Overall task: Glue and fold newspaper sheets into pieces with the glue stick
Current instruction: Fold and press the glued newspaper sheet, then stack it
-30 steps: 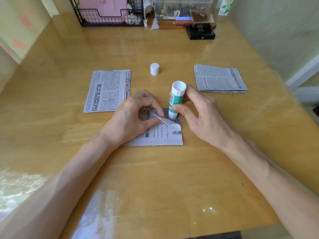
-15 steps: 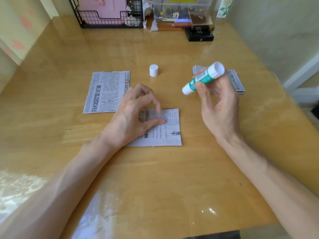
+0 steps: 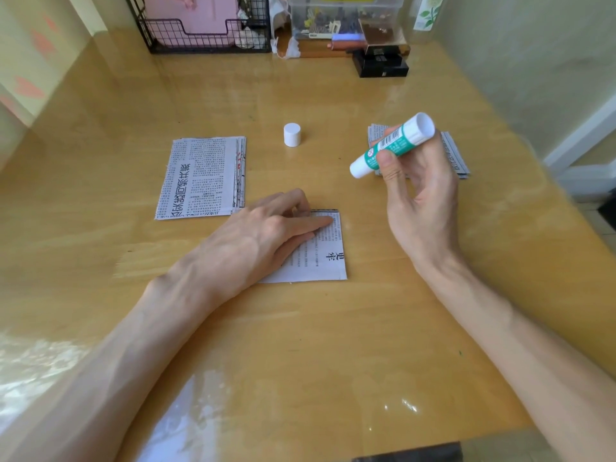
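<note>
Three newsprint lots lie on the table [image 3: 333, 345]: the left stack [image 3: 203, 178] left of the white cap [image 3: 292, 135], the right stack [image 3: 458, 161] right of it, and the folded piece [image 3: 328, 258] nearer the person. The left hand [image 3: 263, 231] presses flat fingers on that piece, which looks thin, limp and tearable, so flat pressure near its edges suits it best. Right of the cap, the right hand [image 3: 423, 208] grips the light, rigid glue stick [image 3: 396, 141] by its barrel.

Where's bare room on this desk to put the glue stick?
Bare wood lies between the white cap and the right hand holding the green-and-white glue stick, and along the near edge below the folded newspaper piece under the left hand. Crowded at the back: black wire basket, black box.
</note>
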Action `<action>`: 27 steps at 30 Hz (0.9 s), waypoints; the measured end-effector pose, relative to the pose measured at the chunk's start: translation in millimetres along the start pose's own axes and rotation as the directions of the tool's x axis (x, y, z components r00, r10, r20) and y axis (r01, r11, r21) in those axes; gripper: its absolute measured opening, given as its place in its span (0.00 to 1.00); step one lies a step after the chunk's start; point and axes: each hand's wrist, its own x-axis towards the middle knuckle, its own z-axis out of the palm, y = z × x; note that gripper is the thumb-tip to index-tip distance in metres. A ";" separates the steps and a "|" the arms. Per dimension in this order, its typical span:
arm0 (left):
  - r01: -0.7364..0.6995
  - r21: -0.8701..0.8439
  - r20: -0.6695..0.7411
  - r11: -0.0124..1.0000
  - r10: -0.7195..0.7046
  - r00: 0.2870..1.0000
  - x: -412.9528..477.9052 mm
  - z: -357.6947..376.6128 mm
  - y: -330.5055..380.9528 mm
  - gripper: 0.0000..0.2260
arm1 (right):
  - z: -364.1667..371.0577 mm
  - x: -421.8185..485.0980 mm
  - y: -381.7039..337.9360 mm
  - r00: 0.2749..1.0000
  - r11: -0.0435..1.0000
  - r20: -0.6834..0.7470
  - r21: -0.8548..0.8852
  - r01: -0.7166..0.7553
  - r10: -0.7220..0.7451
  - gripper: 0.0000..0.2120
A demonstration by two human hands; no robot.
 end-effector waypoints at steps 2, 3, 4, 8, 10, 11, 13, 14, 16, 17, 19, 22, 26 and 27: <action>0.005 0.044 0.023 0.999 -0.006 1.000 -0.1 1.1 -0.6 0.16 | 0.2 0.2 -0.3 1.000 1.000 0.000 0.000 0.001 -0.001 0.08; 0.005 0.061 0.037 0.998 -0.007 0.999 0.0 2.2 -1.1 0.16 | 0.2 0.3 -0.1 1.000 1.000 -0.002 0.002 0.002 -0.002 0.08; 0.006 0.073 0.047 0.997 -0.010 0.999 0.0 3.3 -1.5 0.17 | 0.0 0.3 -0.1 1.000 1.000 -0.002 0.006 0.001 -0.001 0.08; -0.003 0.081 0.051 0.997 -0.001 0.999 0.3 2.1 -1.2 0.18 | 0.0 0.4 -0.5 1.000 0.999 -0.009 0.030 -0.013 0.013 0.08; -0.003 0.050 0.040 0.999 0.001 0.999 0.3 -1.2 -0.5 0.15 | -0.1 0.7 -1.2 1.000 0.999 -0.009 0.034 -0.015 0.015 0.08; 0.002 0.031 0.034 1.000 -0.003 0.999 0.2 -2.7 -0.5 0.15 | 0.0 0.8 -1.5 1.000 0.999 -0.009 0.034 -0.016 0.016 0.08; 0.017 -0.006 0.027 1.000 -0.017 1.000 0.0 -3.9 -2.4 0.15 | 0.1 0.9 -1.3 1.000 0.999 -0.011 0.032 -0.018 0.018 0.08; 0.027 -0.026 0.026 0.999 -0.027 0.999 -0.2 -4.0 -3.0 0.15 | 0.2 0.9 -0.9 1.000 0.999 -0.012 0.032 -0.019 0.020 0.08; 0.051 -0.044 0.031 0.998 -0.050 0.998 -0.1 -3.1 -2.2 0.13 | 0.3 1.2 0.0 1.000 0.999 -0.016 0.033 -0.023 0.024 0.08; 0.060 -0.039 0.030 0.997 -0.059 0.998 -0.4 -1.7 -0.9 0.13 | 0.4 1.6 0.6 0.999 0.999 -0.016 0.037 -0.029 0.029 0.08; 0.072 -0.022 0.025 0.997 -0.071 0.997 -0.7 0.7 1.4 0.15 | 0.2 2.7 1.5 0.999 0.997 -0.013 0.058 -0.047 0.048 0.08; 0.089 -0.028 0.024 0.996 -0.088 0.996 -0.6 2.6 1.4 0.17 | -0.4 3.6 2.3 0.997 0.992 -0.010 0.107 -0.072 0.073 0.07; 0.115 -0.044 0.008 0.992 -0.115 0.993 -0.1 2.3 2.1 0.17 | -0.6 3.8 1.7 0.995 0.985 -0.004 0.143 -0.097 0.099 0.08; 0.118 -0.046 0.002 0.992 -0.118 0.993 -0.1 2.4 2.8 0.17 | -0.3 3.9 1.3 0.995 0.984 -0.004 0.149 -0.101 0.103 0.07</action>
